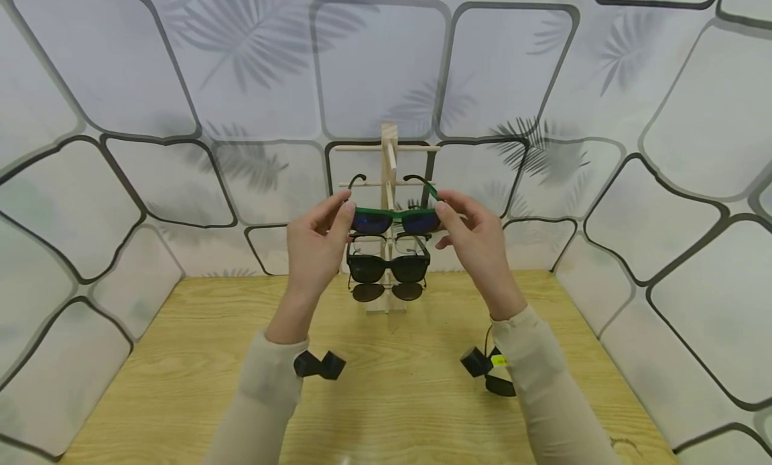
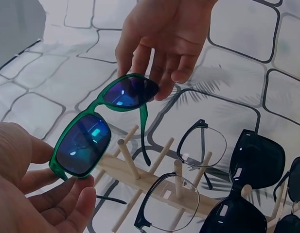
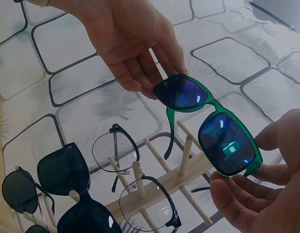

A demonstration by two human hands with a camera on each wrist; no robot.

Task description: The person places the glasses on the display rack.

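Both hands hold a pair of green-framed sunglasses (image 1: 372, 222) with blue mirrored lenses, above and in front of a wooden display stand (image 1: 389, 133). My left hand (image 1: 315, 249) pinches one end of the frame near the hinge, thumb in front. At the opposite end, my right hand (image 1: 480, 250) pinches the frame the same way. The temples are unfolded and point back toward the stand. Below, the stand carries half-rimmed clear glasses (image 2: 146, 200), black sunglasses (image 1: 366, 269) and thin-framed dark sunglasses (image 1: 368, 292).
Wooden pegs cross the stand's upper part, above the green sunglasses. Beside the right sleeve, a dark lens-shaped object (image 1: 500, 386) lies partly hidden on the wood-grain table (image 1: 386, 411). Patterned cloth walls (image 1: 380, 70) surround the table at the back and sides.
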